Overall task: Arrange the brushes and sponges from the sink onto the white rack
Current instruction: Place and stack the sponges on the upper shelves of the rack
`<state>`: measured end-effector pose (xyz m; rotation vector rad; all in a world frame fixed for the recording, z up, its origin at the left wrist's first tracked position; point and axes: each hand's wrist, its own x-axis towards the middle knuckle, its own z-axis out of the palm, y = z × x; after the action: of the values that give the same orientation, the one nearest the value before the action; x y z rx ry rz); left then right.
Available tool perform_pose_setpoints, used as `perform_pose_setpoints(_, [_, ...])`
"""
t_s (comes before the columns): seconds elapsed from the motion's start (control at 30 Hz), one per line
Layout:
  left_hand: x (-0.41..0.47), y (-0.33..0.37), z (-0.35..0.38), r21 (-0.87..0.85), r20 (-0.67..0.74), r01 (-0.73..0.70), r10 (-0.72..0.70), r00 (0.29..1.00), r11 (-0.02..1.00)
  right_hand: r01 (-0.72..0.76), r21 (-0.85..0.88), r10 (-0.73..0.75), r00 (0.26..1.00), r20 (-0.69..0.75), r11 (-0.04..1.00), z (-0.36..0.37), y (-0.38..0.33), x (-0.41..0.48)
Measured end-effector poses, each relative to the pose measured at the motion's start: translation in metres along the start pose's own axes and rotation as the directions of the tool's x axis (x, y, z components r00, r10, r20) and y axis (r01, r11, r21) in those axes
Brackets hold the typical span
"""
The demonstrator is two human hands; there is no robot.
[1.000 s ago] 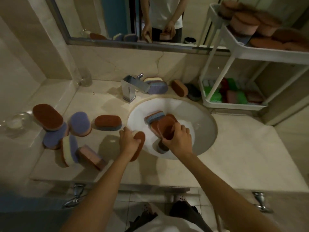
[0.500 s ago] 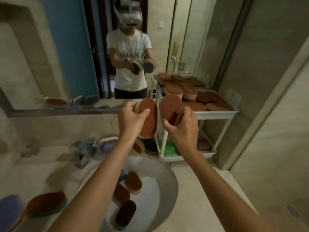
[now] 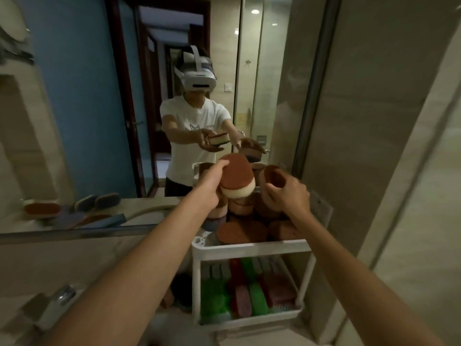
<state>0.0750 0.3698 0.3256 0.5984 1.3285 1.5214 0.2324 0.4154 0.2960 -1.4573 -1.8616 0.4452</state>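
White rack (image 3: 252, 248), oval brown sponges (image 3: 240, 232)

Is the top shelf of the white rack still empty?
No, the white rack already carries a pile of brown sponges on its top shelf.

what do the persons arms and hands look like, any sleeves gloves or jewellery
Both forearms are bare to the bottom edge of the frame: no sleeves show there. The left hand and right hand wear no gloves, and no rings or watch are visible. The mirror reflection shows a white short-sleeved T-shirt.
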Motion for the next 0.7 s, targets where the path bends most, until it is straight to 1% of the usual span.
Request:
perform_pose_setpoints(0.07, [0.012, -0.003, 0.007, -0.138, 0.014, 0.058, -0.057, 0.998, 0.989, -0.026, -0.003, 0.027, 0.995, 0.097, 1.0, 0.011, 0.007, 0.015])
perform_pose_setpoints(0.1, [0.017, -0.005, 0.009, -0.177, 0.024, 0.075, -0.072, 0.997, 0.981, -0.031, 0.003, 0.03, 0.993, 0.118, 1.0, 0.018, 0.01, 0.02])
perform_pose_setpoints(0.2, [0.031, -0.014, 0.013, -0.242, 0.035, 0.109, -0.104, 0.994, 0.964, 0.028, -0.024, -0.026, 0.994, 0.11, 0.999, 0.03, 0.016, 0.029])
perform_pose_setpoints(0.4, [0.041, -0.023, 0.015, -0.217, -0.002, 0.093, -0.096, 0.995, 0.972, 0.141, -0.147, -0.12, 0.982, 0.143, 0.979, 0.048, 0.025, 0.04])
perform_pose_setpoints(0.5, [0.04, -0.025, 0.014, -0.179, 0.01, 0.098, -0.098, 0.995, 0.979, 0.178, -0.226, -0.133, 0.97, 0.203, 0.958, 0.057, 0.03, 0.045])
perform_pose_setpoints(0.63, [0.044, -0.026, 0.011, -0.192, 0.025, 0.113, -0.11, 0.994, 0.975, 0.259, -0.366, -0.185, 0.957, 0.225, 0.894, 0.063, 0.03, 0.045])
perform_pose_setpoints(0.7, [0.047, -0.027, 0.01, -0.189, 0.023, 0.117, -0.115, 0.993, 0.975, 0.272, -0.449, -0.183, 0.955, 0.233, 0.851, 0.065, 0.03, 0.041])
